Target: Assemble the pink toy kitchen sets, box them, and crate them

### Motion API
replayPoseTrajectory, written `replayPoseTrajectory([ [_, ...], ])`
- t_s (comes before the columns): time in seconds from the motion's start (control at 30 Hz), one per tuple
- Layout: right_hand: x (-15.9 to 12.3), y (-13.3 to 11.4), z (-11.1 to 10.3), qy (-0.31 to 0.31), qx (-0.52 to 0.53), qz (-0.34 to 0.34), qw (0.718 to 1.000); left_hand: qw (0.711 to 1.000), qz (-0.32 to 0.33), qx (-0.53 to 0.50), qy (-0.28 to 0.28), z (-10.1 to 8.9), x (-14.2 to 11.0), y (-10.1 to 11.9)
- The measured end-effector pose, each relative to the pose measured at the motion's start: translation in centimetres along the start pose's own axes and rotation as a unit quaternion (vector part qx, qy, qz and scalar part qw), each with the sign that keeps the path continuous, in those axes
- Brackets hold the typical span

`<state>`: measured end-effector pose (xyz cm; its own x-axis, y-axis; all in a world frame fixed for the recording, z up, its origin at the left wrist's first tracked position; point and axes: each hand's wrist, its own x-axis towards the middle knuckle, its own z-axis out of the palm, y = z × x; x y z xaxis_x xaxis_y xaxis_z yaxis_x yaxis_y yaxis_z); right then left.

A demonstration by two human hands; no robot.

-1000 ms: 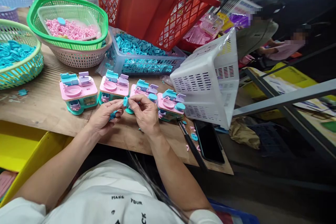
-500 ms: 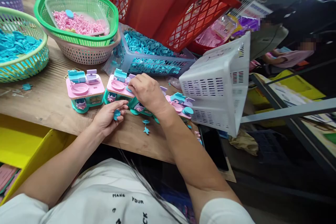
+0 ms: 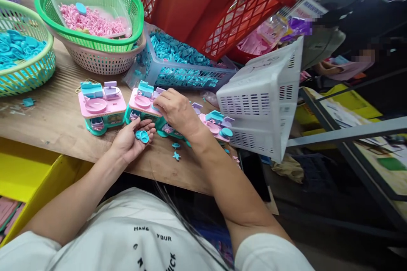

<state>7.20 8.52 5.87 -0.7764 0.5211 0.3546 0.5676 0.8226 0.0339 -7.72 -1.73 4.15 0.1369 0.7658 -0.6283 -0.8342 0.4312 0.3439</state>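
My left hand (image 3: 131, 140) is palm up, fingers partly spread, with a few small blue round plastic pieces (image 3: 142, 136) resting in it. My right hand (image 3: 173, 108) reaches over the second toy kitchen (image 3: 143, 101) in a row, its fingertips pinched on a blue round piece (image 3: 155, 108) at the right of the pink top; the fingers cover most of that piece. Left of it stands another pink and teal toy kitchen (image 3: 101, 106). Further toy kitchens, one of them at the right end (image 3: 216, 125), are partly hidden behind my right hand and forearm.
Two loose blue pieces (image 3: 176, 156) lie near the table's front edge. Behind the row stand a green basket (image 3: 41, 4) with pink parts, a clear bin (image 3: 187, 74) of blue parts and a tilted red crate (image 3: 187, 4). A white crate (image 3: 248, 110) leans at the right.
My left hand has opened and turned palm up, showing the blue pieces in it. My right hand stays at the second toy kitchen. The view has shifted slightly.
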Motion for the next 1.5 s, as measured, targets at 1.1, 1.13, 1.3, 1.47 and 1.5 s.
replayPoseTrajectory([
  [1.1, -7.8, -5.4, 2.6, 0.18, 0.062, -0.025, 0.981, 0.985, 0.08, 0.132, -0.072, -2.3, 0.8, -1.3],
  [1.13, -7.8, -5.3, 2.6, 0.171, 0.066, -0.016, 0.983, 0.986, 0.077, 0.13, -0.068, -2.3, 0.8, -1.3],
  [1.3, -7.6, -5.1, 2.1, 0.127, 0.073, -0.001, 0.989, 0.981, 0.071, 0.17, -0.062, -2.8, 1.1, -1.2],
  [1.47, -7.1, -5.3, 1.1, 0.111, 0.067, -0.018, 0.991, 0.974, 0.098, 0.19, -0.073, -2.9, 1.0, -1.0],
  [1.5, -7.0, -5.2, 0.9, 0.116, 0.064, -0.009, 0.991, 0.973, 0.103, 0.192, -0.076, -2.8, 1.0, -1.0],
])
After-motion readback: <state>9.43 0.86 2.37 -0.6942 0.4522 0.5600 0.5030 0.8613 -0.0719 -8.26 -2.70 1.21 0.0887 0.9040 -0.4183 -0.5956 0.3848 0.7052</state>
